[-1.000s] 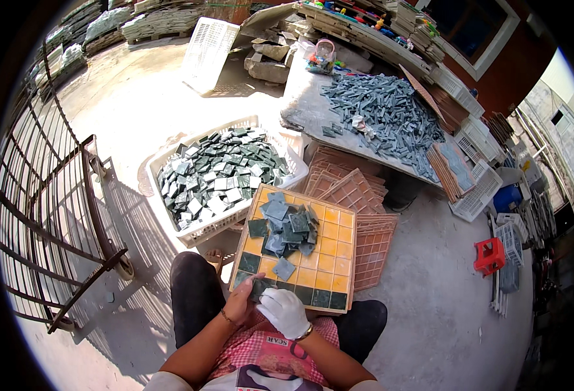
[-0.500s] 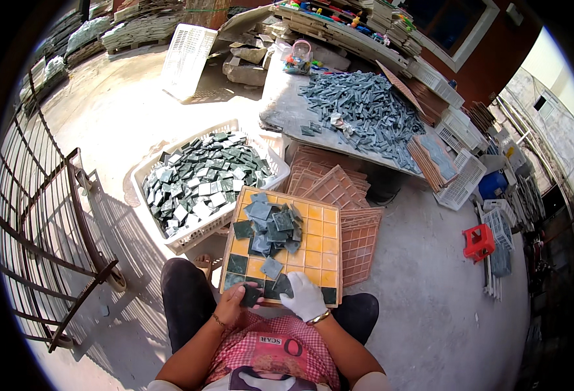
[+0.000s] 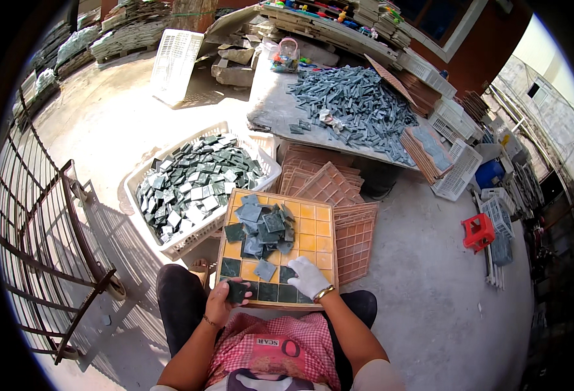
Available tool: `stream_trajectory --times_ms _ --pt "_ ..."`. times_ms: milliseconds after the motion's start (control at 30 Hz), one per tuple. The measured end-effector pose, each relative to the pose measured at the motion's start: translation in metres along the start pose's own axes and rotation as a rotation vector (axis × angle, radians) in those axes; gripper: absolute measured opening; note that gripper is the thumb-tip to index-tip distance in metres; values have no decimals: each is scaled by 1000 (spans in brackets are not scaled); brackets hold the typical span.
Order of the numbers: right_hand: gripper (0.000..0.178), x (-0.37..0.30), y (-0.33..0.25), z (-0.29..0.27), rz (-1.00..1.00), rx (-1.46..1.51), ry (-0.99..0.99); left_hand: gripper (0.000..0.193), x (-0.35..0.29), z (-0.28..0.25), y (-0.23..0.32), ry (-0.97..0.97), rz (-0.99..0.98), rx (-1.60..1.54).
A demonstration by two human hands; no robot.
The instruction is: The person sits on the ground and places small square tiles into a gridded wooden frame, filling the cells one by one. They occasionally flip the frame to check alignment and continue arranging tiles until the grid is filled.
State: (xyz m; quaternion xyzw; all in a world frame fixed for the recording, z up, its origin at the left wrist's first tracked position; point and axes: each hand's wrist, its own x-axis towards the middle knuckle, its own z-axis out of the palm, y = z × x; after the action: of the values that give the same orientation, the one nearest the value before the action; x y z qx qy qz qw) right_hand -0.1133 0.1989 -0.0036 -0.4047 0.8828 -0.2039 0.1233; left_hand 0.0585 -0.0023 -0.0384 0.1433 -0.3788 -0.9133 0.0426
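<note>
An orange grid tray (image 3: 313, 229) rests on my lap, with a pile of dark green square tiles (image 3: 265, 228) on its far half and a row of set tiles (image 3: 268, 292) along the near edge. My left hand (image 3: 222, 300) grips one dark green tile (image 3: 237, 291) at the tray's near left corner. My right hand (image 3: 308, 276), in a white glove, lies flat on the near row and presses on a set tile.
A white basket (image 3: 177, 243) full of green tiles stands at my left. A stack of empty brown grid trays (image 3: 337, 195) lies beyond my lap. Behind it is a table (image 3: 273, 104) heaped with grey-green tile pieces. A metal railing (image 3: 46, 234) runs along the left; a red stool (image 3: 478, 231) at right.
My view has shifted a little. My left hand still holds a tile at the near left corner, and the gloved right hand has stayed on the near row of tiles.
</note>
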Motion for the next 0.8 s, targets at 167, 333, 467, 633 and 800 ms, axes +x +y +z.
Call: stream_trajectory --times_ms 167,333,467,633,800 --pt "40 -1 -20 -2 157 -89 -80 47 4 6 1 -9 -13 -79" --pt "43 5 -52 17 133 -121 141 49 3 5 2 -14 -24 -220" --pt "52 19 -63 33 170 -197 187 49 5 0 6 -12 -1 -259" --pt "34 25 -58 27 2 -297 145 48 2 -6 7 18 28 -272" --pt "16 33 -47 -12 -43 -116 -6 48 3 -3 11 16 42 -288"
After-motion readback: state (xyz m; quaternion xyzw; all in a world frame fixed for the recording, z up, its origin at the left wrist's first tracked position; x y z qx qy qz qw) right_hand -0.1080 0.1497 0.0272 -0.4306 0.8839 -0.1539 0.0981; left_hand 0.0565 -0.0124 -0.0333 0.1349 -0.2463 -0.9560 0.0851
